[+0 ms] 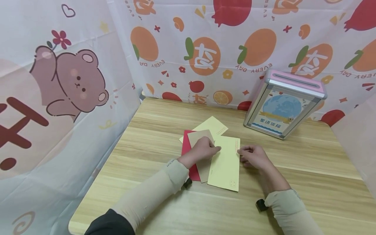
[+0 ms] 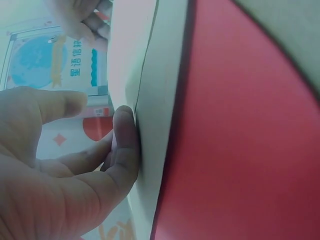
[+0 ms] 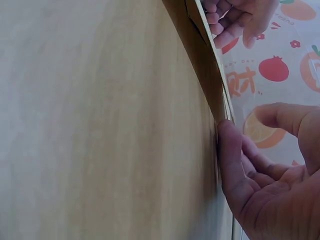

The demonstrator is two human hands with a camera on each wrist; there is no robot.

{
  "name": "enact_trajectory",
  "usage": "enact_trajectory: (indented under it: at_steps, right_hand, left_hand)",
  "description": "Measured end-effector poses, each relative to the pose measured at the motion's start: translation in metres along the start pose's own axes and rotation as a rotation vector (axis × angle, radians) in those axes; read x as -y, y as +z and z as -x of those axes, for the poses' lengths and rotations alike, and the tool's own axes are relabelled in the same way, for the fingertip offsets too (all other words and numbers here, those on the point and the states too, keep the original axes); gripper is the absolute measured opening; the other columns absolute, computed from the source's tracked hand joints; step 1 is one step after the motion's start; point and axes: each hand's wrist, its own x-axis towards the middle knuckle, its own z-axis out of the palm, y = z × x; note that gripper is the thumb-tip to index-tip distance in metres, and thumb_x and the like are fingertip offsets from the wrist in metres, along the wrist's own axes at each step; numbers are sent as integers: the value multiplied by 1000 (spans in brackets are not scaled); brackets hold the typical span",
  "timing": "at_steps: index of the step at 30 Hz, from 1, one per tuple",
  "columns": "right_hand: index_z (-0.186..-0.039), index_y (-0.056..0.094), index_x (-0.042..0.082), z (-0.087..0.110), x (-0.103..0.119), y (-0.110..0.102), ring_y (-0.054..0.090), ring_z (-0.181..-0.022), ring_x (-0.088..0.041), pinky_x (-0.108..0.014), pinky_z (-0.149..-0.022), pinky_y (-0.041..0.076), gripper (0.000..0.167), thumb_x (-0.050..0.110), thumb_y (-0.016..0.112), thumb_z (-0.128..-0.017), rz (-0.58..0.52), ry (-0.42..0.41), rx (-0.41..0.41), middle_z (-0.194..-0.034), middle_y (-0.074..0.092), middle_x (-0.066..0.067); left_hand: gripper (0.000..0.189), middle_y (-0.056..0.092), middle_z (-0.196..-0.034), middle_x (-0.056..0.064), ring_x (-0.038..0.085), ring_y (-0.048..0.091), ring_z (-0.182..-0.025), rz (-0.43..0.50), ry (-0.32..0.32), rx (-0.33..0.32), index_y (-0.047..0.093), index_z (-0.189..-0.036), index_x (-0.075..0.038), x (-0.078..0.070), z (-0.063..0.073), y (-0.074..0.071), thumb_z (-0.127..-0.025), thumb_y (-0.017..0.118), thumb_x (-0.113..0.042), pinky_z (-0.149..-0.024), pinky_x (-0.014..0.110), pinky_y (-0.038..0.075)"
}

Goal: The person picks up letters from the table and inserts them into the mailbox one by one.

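Observation:
A pale yellow envelope lies on top of a small fanned stack, with a brown envelope and a red envelope to its left. Another yellow envelope sticks out at the back. My left hand rests over the brown envelope, fingertips at the top envelope's left edge; its thumb stands apart from the index finger in the left wrist view. At the opposite edge, my right hand touches with its index fingertip. The right wrist view shows that thumb apart from the paper, and the edge slightly raised.
A pink and silver letter box with a slot in its top stands at the back right of the wooden table. Behind it hangs a fruit-print cloth, and a bear-print cloth covers the left side.

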Motion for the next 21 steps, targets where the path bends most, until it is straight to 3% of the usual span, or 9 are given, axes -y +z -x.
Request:
enact_trajectory:
  at_steps: [10,14,21]
  right_hand:
    - [-154,36,-4,-3,-1,9,77,-87,-21,-38,-77,65,61,16,64,-104,-58,-24,-18,-128,72,-26]
    - [-158,33,-7,-3,0,11,78,-88,-20,-39,-78,65,64,17,61,-105,-53,-44,22,-119,77,-21]
    - [-151,41,-8,-1,2,12,77,-84,-17,-38,-78,65,53,17,58,-107,-115,-62,58,-103,80,-8]
  left_hand:
    - [63,32,-45,-7,9,31,-45,7,2,24,40,-47,-16,2,-1,3,-102,66,-31,-46,23,25]
    - [62,32,-46,-7,9,31,-45,1,10,23,39,-48,-16,2,-2,2,-103,64,-29,-46,23,24]
    - [57,31,-48,-6,10,29,-48,-15,41,5,38,-52,-15,4,-2,0,-105,59,-21,-48,23,22]
